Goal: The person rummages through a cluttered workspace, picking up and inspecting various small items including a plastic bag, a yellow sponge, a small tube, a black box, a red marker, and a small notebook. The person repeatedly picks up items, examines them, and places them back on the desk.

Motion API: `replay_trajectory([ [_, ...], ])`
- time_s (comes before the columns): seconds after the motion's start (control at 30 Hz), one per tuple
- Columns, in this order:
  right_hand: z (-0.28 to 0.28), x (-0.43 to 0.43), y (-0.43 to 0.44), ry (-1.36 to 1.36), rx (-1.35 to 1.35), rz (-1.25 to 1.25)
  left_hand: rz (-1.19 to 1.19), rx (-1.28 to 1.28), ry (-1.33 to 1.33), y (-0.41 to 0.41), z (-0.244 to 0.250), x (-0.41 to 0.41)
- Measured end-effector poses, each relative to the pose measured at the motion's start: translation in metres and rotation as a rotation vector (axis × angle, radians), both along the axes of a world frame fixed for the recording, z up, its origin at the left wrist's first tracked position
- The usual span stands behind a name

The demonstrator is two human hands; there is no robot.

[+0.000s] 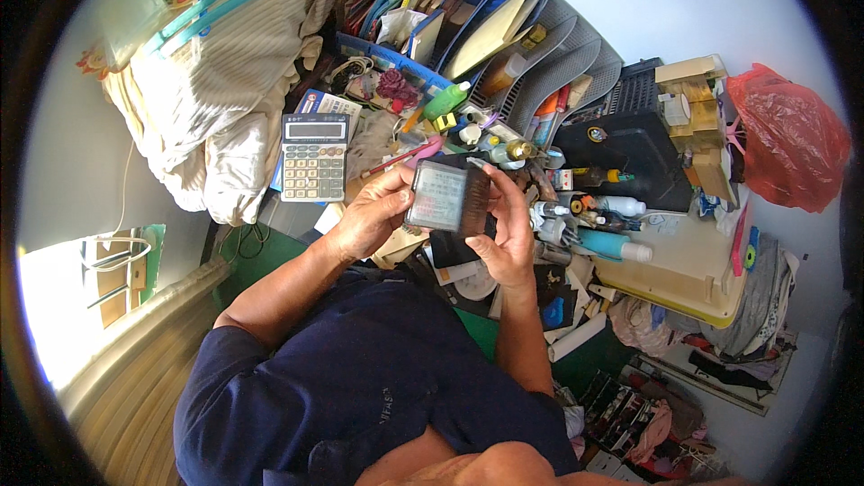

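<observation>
Both hands hold a small dark folding wallet or card holder (437, 196) in front of my chest; behind its clear plastic window is a card or paper bearing writing. My left hand (379, 214) grips its left edge, thumb on the front. Around the dark, ridged right side curl the fingers of my right hand (505, 233), with the thumb low beside it. A desktop calculator (314, 158) lies to the left of the wallet. Just above the wallet are a pink object (426, 150) and a red pencil or stick (398, 158).
Blue plastic file racks (398, 61) stand behind, beside grey racks (574, 61). Bottles, among them a light-blue one (611, 244), crowd the right. Further right are a black case (617, 155) and a red plastic bag (786, 138). White fabric (236, 162) is heaped at left.
</observation>
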State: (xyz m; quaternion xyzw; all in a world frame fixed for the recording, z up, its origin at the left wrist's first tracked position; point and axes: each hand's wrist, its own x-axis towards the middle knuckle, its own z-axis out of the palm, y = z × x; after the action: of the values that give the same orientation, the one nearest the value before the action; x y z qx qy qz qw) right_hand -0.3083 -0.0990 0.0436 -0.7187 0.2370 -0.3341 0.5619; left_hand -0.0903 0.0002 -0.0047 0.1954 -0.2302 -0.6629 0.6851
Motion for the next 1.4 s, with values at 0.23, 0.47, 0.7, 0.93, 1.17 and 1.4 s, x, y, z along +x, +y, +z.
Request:
replay_trajectory([
  [0.23, 0.014, 0.004, 0.001, 0.371, -0.541, -0.04, 0.011, 0.063, -0.198, -0.002, -0.007, 0.002],
  [0.47, -0.003, 0.003, 0.004, 0.241, -0.347, -0.032, 0.021, 0.064, -0.201, -0.003, -0.005, -0.001],
  [0.7, -0.014, 0.01, 0.011, 0.006, 0.003, -0.021, 0.026, 0.051, -0.254, -0.003, -0.006, -0.003],
  [0.93, -0.019, 0.015, 0.016, -0.157, 0.246, -0.029, 0.036, -0.005, -0.285, -0.004, -0.011, -0.005],
  [1.17, -0.021, 0.02, 0.017, -0.208, 0.339, -0.097, 0.054, -0.018, -0.307, -0.005, -0.017, -0.004],
  [1.4, -0.02, 0.022, 0.018, -0.27, 0.286, -0.107, 0.018, 0.051, -0.164, -0.003, -0.019, -0.005],
])
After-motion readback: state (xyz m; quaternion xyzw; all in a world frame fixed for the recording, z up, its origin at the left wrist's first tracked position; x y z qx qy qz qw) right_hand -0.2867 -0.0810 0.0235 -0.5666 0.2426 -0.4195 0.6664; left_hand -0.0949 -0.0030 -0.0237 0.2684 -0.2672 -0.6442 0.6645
